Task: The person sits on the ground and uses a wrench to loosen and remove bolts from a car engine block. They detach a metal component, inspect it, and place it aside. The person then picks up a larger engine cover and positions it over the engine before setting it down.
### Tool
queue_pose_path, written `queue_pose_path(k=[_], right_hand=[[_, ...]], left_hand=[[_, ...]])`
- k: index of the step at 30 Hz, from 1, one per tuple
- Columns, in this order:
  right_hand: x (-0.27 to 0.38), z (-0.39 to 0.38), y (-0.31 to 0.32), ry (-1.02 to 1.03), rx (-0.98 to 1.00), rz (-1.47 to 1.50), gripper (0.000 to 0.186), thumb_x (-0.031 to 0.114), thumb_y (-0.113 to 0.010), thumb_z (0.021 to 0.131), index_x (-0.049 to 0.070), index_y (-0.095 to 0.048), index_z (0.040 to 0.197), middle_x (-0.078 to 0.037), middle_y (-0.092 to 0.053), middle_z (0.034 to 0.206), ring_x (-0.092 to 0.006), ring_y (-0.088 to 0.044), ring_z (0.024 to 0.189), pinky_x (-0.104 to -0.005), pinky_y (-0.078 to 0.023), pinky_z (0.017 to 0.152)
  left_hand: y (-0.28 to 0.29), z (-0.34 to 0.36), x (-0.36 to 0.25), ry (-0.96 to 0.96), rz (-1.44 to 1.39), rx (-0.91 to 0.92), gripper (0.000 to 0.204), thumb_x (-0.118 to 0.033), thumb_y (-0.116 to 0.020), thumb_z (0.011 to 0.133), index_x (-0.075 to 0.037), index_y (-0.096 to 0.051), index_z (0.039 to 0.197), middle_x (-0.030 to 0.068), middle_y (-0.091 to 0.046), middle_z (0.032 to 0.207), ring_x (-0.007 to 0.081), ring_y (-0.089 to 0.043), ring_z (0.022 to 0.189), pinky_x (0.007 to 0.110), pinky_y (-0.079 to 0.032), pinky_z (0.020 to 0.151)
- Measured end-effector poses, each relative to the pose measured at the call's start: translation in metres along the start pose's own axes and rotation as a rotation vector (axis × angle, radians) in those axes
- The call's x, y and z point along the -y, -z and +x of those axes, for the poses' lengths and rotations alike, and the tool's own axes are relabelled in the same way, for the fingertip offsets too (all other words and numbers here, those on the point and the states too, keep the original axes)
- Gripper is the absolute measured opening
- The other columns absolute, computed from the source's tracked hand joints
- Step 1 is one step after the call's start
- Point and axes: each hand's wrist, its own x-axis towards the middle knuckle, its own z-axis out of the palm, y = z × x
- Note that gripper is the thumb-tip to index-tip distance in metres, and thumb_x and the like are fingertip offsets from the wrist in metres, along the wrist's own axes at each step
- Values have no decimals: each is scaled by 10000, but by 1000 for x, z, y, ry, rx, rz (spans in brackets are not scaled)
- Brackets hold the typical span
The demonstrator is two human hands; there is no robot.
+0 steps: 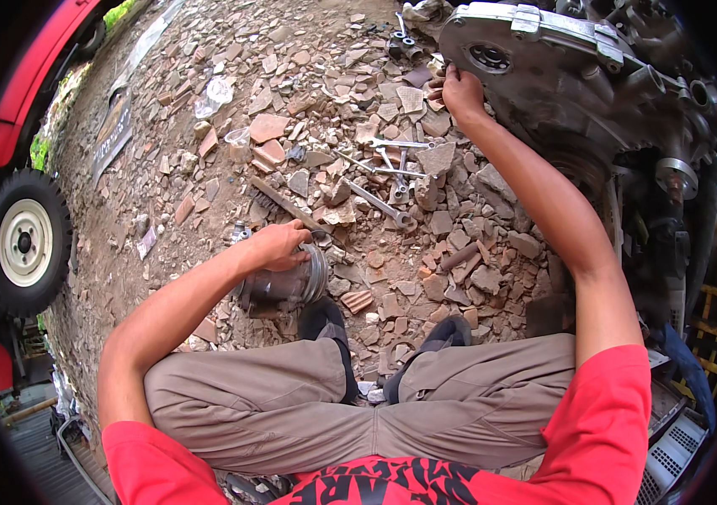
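My left hand (277, 246) lies over the top of a dark, round metal compressor (278, 289) with a grooved pulley at its right end, fingers curled on it. The compressor sits on the rubble just ahead of my left shoe. My right arm reaches far forward. My right hand (462, 91) is at the lower left edge of a large, greasy engine (514, 93), its fingers curled in; what they grip is hidden. Between the hands several spanners (400, 145) lie loose, with one longer spanner (378, 204) nearer me.
Broken tile and stone (291, 93) cover the ground. A wooden-backed brush (287, 204) lies beyond my left hand. Small metal parts (405, 44) lie left of the engine. A red vehicle's wheel (25, 241) stands far left. A white plastic crate (674, 450) is at lower right.
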Motion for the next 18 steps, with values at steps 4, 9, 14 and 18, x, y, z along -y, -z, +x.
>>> queue_pose_path(k=[4,9,14,18], right_hand=[[14,-11,-8,-41,-33,-262,483,412,-478,1008,-49,-618,975,-126,-719,762,-224,-701,566,-326,-525,553],[19,-6,-11,-168,-35,9,476,393,-485,1016,-63,-600,944,-128,-704,781,-203,-685,549,-305,-495,474],[20,-17,-19,-97,-121,-49,480,408,-496,1011,-55,-601,937,-126,-698,779,-189,-675,537,-304,-480,449],[21,-16,-20,-122,-123,-49,476,428,-509,1002,-38,-593,958,-117,-693,767,-176,-667,531,-296,-481,461]], left_hand=[[0,-2,0,18,-4,16,429,-349,-632,911,-51,-583,1216,190,-568,1136,394,-614,1011,478,-494,868],[4,4,-4,10,11,23,427,-341,-637,902,-35,-594,1196,215,-575,1174,402,-624,1024,472,-509,894],[4,5,-3,6,-9,22,422,-338,-637,900,-39,-597,1195,218,-578,1164,401,-622,1029,474,-504,897],[2,6,0,-24,-9,5,420,-340,-637,899,-37,-603,1187,218,-584,1151,402,-630,1006,474,-513,879]])
